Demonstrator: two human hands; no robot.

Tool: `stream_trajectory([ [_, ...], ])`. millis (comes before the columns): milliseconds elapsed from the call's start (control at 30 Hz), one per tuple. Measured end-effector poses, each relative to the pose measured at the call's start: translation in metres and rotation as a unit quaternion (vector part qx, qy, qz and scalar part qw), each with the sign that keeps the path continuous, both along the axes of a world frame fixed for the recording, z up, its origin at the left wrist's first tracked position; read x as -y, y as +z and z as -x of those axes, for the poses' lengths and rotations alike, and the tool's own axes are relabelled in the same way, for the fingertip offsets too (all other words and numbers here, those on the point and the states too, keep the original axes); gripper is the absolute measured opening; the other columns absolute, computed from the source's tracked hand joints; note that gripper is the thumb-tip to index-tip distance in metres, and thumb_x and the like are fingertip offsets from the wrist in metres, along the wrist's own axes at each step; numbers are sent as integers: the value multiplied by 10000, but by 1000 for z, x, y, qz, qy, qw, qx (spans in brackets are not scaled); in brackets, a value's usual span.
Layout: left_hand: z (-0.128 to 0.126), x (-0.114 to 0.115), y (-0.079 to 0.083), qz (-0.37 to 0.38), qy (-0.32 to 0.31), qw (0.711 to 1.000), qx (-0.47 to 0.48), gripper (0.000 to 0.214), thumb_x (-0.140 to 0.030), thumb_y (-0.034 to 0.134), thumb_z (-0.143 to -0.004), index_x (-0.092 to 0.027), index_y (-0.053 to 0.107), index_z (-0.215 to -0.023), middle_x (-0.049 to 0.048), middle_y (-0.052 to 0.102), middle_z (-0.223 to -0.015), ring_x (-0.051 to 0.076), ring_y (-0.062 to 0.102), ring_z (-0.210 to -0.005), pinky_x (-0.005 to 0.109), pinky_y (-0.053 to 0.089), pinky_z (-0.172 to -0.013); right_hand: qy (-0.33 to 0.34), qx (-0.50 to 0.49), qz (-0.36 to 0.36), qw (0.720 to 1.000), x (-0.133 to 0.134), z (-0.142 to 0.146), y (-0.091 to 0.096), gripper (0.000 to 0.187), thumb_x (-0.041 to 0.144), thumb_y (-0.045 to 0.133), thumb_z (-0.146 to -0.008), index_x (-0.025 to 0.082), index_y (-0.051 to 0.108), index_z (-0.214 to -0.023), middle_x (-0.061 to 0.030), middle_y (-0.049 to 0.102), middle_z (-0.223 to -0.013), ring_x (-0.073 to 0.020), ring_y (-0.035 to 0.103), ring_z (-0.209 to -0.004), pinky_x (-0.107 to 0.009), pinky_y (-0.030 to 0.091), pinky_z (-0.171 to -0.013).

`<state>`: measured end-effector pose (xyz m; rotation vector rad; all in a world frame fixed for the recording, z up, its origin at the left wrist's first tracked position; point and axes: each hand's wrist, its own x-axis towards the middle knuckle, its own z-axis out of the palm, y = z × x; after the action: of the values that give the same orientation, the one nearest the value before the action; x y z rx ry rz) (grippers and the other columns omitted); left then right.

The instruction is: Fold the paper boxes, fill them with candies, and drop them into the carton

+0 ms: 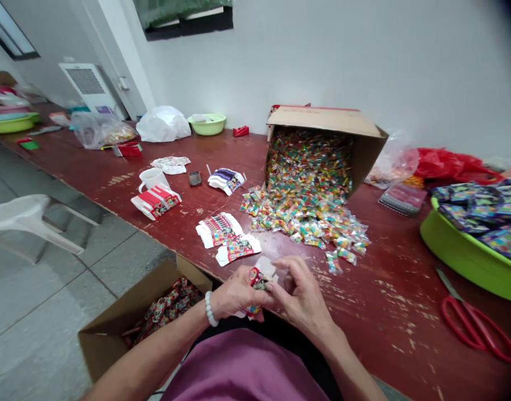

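Note:
A small printed candy box (259, 277) with its white end flaps raised is held at the table's front edge. My left hand (239, 291), with a pale bead bracelet on the wrist, is wrapped around the box. My right hand (299, 289) has its thumb and fingers at the box's upper end, touching the flap. Just beyond lie flat printed box blanks (239, 249) and a stack of more blanks (220, 228). Clear-wrapped colourful candies (309, 217) spill from a cardboard carton (366, 153) lying on its side.
Red-handled scissors (468, 323) and a green basin (460, 250) of dark packets stand at the right. An open carton (109, 328) of small printed boxes sits below the table's left edge. A white mug (153, 179), folded red boxes (157, 201) and a white plastic chair (30, 214) are leftward.

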<state>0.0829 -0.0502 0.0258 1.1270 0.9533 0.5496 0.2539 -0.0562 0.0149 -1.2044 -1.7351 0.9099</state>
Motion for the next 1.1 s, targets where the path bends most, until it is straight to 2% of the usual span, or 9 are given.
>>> stream_trajectory([
  [133,-8,0,-5,8,44,999,21,324,-374,779,-683,-120,626,-812,20,617,-695,135,586,-567,265,504,-533,-16,-70,83,994,-2,4,-17,240,403,603,-878,183,676,-938,-18,633,-749,-149,551,-601,-250,423,-550],
  [233,-7,3,-8,-48,49,997,29,293,-367,750,-742,-120,632,-847,8,611,-733,122,575,-647,228,470,-591,-37,-81,42,995,-4,-1,-14,312,417,578,-897,177,650,-712,-29,641,-750,-166,577,-683,-262,432,-614],
  [333,-3,6,-11,-91,88,991,42,278,-340,712,-799,-137,645,-976,45,657,-900,167,614,-838,260,493,-742,-57,-67,42,995,-4,-4,-7,314,418,583,-897,177,655,-708,-14,628,-683,-160,565,-644,-263,424,-602],
  [433,-4,11,-11,-86,148,981,88,400,-318,713,-809,-163,577,-1152,87,677,-1023,215,643,-941,327,511,-827,-43,-140,94,985,-2,2,-9,261,413,608,-886,182,661,-996,-29,691,-801,-179,629,-718,-282,488,-668],
  [500,-7,14,-9,-76,200,970,118,569,-305,733,-797,-215,454,-1284,85,686,-1041,205,667,-875,344,531,-797,-54,-217,120,967,2,10,-15,424,394,637,-871,206,537,-1238,-40,711,-912,-193,666,-812,-307,525,-739],
  [600,-10,16,-7,-88,234,959,135,654,-277,728,-808,-277,354,-1345,66,687,-1074,166,669,-795,336,538,-787,-77,-279,130,948,7,22,-22,506,372,658,-859,237,456,-1303,-45,710,-976,-192,678,-874,-311,544,-771],
  [767,-5,14,-9,-122,223,961,111,431,-265,704,-827,-227,524,-1217,73,667,-1127,194,635,-977,303,511,-849,-36,-276,95,956,5,22,-24,337,366,649,-869,237,586,-1174,-33,706,-983,-177,667,-867,-287,535,-764],
  [967,3,12,-10,-80,176,978,81,278,-358,677,-844,-184,603,-1047,19,667,-854,145,600,-742,258,486,-705,-19,-227,118,967,-6,7,-18,239,412,697,-832,173,702,-821,-30,707,-775,-172,630,-723,-275,497,-679],
  [1100,0,11,-7,-128,183,974,44,223,-368,658,-857,-159,660,-932,17,652,-852,138,569,-764,234,458,-712,-10,-266,159,951,-11,4,-11,246,396,793,-730,176,689,-763,-15,692,-729,-163,623,-684,-268,494,-651],
])
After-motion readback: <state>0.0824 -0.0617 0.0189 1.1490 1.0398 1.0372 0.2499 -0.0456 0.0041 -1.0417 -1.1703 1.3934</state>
